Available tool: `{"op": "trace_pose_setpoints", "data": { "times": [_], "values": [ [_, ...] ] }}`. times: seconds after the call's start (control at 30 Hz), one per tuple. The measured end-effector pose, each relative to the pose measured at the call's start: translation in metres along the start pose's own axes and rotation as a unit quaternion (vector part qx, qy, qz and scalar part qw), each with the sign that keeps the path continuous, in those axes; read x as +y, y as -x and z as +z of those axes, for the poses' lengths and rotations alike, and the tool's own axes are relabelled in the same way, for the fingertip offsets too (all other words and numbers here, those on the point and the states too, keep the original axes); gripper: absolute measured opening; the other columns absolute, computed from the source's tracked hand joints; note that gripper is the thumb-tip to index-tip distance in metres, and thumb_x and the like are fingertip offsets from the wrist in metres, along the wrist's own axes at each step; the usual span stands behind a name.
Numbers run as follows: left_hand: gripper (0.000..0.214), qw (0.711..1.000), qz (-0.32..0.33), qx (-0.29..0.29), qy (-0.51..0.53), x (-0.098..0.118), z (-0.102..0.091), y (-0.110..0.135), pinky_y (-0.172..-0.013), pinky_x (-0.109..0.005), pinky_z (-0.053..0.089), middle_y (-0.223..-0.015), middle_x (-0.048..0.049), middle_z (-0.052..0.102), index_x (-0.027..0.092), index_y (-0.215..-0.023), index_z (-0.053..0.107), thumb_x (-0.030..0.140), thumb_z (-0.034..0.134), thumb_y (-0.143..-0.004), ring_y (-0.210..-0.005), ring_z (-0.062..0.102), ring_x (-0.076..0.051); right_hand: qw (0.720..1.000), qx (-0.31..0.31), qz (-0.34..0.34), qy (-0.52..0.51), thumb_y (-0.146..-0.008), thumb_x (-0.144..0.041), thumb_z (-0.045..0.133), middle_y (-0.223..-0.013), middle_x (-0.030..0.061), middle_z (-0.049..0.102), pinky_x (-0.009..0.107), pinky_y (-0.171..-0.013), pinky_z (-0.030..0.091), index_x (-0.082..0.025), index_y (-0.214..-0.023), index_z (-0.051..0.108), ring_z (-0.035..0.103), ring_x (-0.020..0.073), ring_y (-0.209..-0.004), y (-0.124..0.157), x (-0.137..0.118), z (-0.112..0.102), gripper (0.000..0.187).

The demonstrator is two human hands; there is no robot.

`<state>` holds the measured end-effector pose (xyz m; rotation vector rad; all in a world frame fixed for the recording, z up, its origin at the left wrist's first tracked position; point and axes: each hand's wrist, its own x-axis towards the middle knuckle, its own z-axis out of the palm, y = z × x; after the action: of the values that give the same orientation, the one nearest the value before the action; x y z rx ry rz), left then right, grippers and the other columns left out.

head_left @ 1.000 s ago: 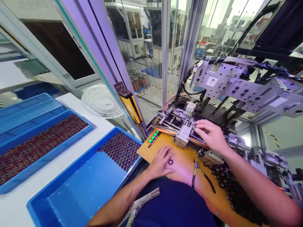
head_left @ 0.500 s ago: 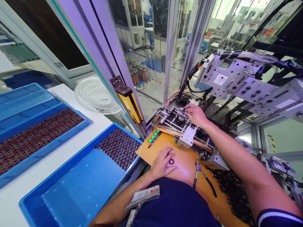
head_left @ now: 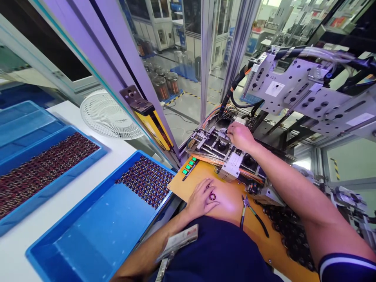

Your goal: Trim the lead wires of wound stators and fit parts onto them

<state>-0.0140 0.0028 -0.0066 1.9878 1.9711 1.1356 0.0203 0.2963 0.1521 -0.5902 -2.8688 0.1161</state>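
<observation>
My left hand (head_left: 200,200) lies on the orange board (head_left: 227,188), its fingers apart. Beside its fingertips is a small dark ring wound with copper-coloured wire (head_left: 212,196); a second similar ring shows partly between the fingers. My right hand (head_left: 241,137) is stretched forward to the metal fixture (head_left: 222,134) of the machine. Its fingers are pinched together at the fixture, and whatever is between them is hidden. A pair of cutting pliers (head_left: 246,203) with dark and green handles rests on the board, jaws facing the machine.
A blue tray (head_left: 88,231) on the left holds many small wound rings (head_left: 147,182); another full tray (head_left: 49,168) stands farther left. Green buttons (head_left: 188,167) and a pen line the board's edge. Dark round parts (head_left: 289,235) are at right, and a white fan (head_left: 110,115) stands behind.
The right hand stays at the fixture, its fingers now drawn closer together. The left hand has barely moved on the board. The whole view has shifted slightly.
</observation>
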Motion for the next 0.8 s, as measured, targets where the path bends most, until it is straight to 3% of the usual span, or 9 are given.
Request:
{"op": "trace_pose_setpoints", "data": {
  "times": [0.17, 0.27, 0.4, 0.57, 0.67, 0.8],
  "values": [
    [0.057, 1.000, -0.001, -0.001, 0.000, 0.000, 0.000, 0.000, -0.106, -0.056, 0.046, -0.139, -0.0220, 0.054, 0.016, -0.125, 0.057, 0.051, 0.068, -0.081, -0.134, 0.048, -0.036, 1.000, -0.017, -0.003, 0.019, -0.094, -0.029, 0.059, -0.102, 0.0062, 0.065, 0.037, -0.086, 0.052, -0.012, -0.093, 0.064, 0.062, 0.0173, -0.095, -0.001, -0.001, -0.006, 0.018],
    [0.057, 1.000, -0.004, 0.001, -0.001, -0.001, 0.000, 0.000, -0.107, -0.055, 0.046, -0.139, -0.0224, 0.054, 0.015, -0.125, 0.057, 0.051, 0.067, -0.081, -0.133, 0.049, -0.036, 0.999, -0.016, -0.026, 0.022, -0.093, -0.018, 0.056, -0.115, 0.0093, 0.064, 0.039, -0.090, 0.050, -0.012, -0.098, 0.066, 0.060, 0.0204, -0.104, 0.007, -0.001, -0.011, 0.013],
    [0.059, 1.000, -0.003, 0.005, 0.001, -0.001, 0.001, 0.000, -0.107, -0.054, 0.047, -0.138, -0.0230, 0.054, 0.013, -0.124, 0.058, 0.052, 0.067, -0.081, -0.132, 0.050, -0.035, 0.997, -0.012, -0.067, 0.019, -0.083, -0.002, 0.048, -0.120, 0.0161, 0.065, 0.041, -0.095, 0.049, -0.009, -0.099, 0.071, 0.058, 0.0277, -0.113, 0.022, -0.004, -0.010, 0.028],
    [0.058, 1.000, 0.002, 0.018, -0.004, 0.001, -0.001, -0.001, -0.105, -0.054, 0.049, -0.136, -0.0217, 0.056, 0.015, -0.122, 0.059, 0.053, 0.068, -0.080, -0.130, 0.053, -0.035, 0.995, 0.047, -0.089, 0.006, -0.077, 0.003, 0.041, -0.124, 0.0157, 0.065, 0.042, -0.101, 0.052, -0.008, -0.113, 0.068, 0.060, 0.0268, -0.116, 0.040, -0.012, -0.018, 0.046],
    [0.058, 0.999, 0.001, 0.031, -0.005, 0.002, -0.003, -0.002, -0.105, -0.052, 0.050, -0.136, -0.0209, 0.057, 0.016, -0.124, 0.058, 0.053, 0.068, -0.080, -0.129, 0.053, -0.034, 0.989, 0.129, -0.075, -0.001, -0.080, 0.003, 0.037, -0.134, 0.0150, 0.059, 0.047, -0.109, 0.047, -0.009, -0.126, 0.061, 0.053, 0.0263, -0.127, 0.074, -0.024, -0.044, 0.053],
    [0.060, 0.999, -0.003, 0.043, 0.003, 0.002, -0.004, -0.001, -0.105, -0.052, 0.049, -0.134, -0.0200, 0.057, 0.017, -0.126, 0.056, 0.052, 0.069, -0.080, -0.129, 0.053, -0.034, 0.965, 0.248, -0.078, -0.027, -0.086, 0.001, 0.041, -0.137, 0.0112, 0.057, 0.050, -0.109, 0.047, -0.020, -0.137, 0.053, 0.052, 0.0259, -0.130, 0.163, -0.046, -0.080, 0.056]
  ]
}}
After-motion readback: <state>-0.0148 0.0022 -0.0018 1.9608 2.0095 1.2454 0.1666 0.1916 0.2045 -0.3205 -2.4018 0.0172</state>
